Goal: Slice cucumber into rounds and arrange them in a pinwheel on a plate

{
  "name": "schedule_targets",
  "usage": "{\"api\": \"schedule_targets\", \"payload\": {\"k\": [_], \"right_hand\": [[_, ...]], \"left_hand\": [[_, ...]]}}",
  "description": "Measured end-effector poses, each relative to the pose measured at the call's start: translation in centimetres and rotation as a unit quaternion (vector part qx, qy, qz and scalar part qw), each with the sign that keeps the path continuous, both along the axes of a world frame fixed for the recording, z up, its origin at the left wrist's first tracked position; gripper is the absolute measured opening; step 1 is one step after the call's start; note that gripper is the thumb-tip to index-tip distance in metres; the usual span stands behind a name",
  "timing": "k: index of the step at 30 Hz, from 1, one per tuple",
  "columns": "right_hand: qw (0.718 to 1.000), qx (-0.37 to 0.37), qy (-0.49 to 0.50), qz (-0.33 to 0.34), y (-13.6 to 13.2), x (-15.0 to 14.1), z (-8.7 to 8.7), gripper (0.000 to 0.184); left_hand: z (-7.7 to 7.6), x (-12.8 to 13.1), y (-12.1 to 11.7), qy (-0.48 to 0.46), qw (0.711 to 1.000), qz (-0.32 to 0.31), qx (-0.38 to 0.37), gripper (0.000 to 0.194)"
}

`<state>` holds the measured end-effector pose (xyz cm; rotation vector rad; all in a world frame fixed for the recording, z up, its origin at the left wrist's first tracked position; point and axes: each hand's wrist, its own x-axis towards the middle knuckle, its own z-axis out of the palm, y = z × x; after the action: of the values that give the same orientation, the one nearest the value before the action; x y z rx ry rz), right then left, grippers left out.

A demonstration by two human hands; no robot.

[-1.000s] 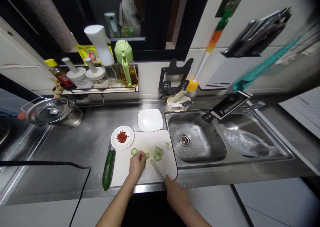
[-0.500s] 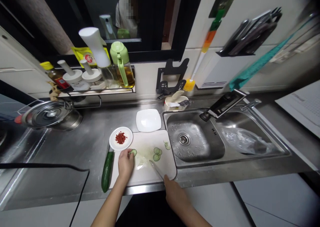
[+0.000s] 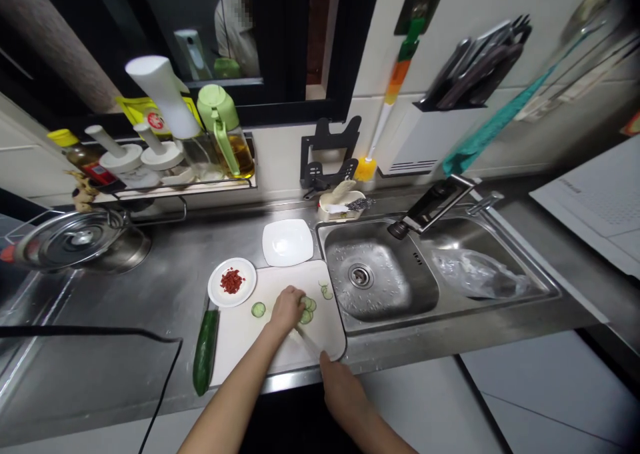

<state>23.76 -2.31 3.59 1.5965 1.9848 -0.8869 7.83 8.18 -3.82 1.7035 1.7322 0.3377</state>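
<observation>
A white cutting board (image 3: 240, 347) lies at the counter's front edge. My left hand (image 3: 287, 309) rests on it with curled fingers, touching a small group of cucumber slices (image 3: 308, 305). One single cucumber slice (image 3: 259, 309) lies to its left. My right hand (image 3: 339, 389) grips the handle of a knife (image 3: 306, 341), whose blade points across the board toward the slices. A whole cucumber (image 3: 205, 351) lies along the board's left edge. Behind it stands a small round plate of chopped red chilli (image 3: 231, 283), and farther back a square white plate (image 3: 288, 242).
A steel sink (image 3: 380, 277) with a black faucet (image 3: 430, 204) adjoins the board on the right; a plastic bag (image 3: 475, 274) lies in its right basin. A lidded pot (image 3: 75, 241) stands far left, bottles on a rack (image 3: 165, 154) behind. A black cable (image 3: 165, 374) crosses the counter.
My left hand moved left to the single slice, then back right onto the group of slices. The camera view shifted right. The knife stayed low over the board.
</observation>
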Motion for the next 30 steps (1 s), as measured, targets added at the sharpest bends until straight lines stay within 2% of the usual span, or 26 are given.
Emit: {"api": "schedule_targets", "payload": {"k": [10,14,19,24,27,30], "right_hand": [[1.0,-0.009,0.016,0.001,0.2,0.3,-0.2,0.059],[1.0,-0.012,0.008,0.002,0.3,0.3,-0.5,0.059],[1.0,-0.019,0.006,0.012,0.5,0.5,-0.9,0.062],[1.0,-0.015,0.003,0.027,0.7,0.9,-1.0,0.059],[1.0,-0.004,0.005,0.026,0.9,0.6,-0.8,0.057],[1.0,0.005,0.006,0.028,1.1,-0.4,-0.5,0.057]], "left_hand": [[0.4,0.2,0.4,-0.012,0.999,0.028,-0.019,0.015],[0.8,-0.7,-0.6,-0.028,0.995,0.088,-0.025,0.014],[1.0,-3.2,-2.7,-0.016,0.987,0.158,-0.032,0.012],[0.3,-4.4,-4.5,0.014,0.986,0.166,-0.027,0.015],[-0.5,-4.2,-5.9,0.021,0.987,0.161,0.018,0.014],[-1.6,-4.0,-7.4,0.001,0.984,0.166,0.068,0.028]]}}
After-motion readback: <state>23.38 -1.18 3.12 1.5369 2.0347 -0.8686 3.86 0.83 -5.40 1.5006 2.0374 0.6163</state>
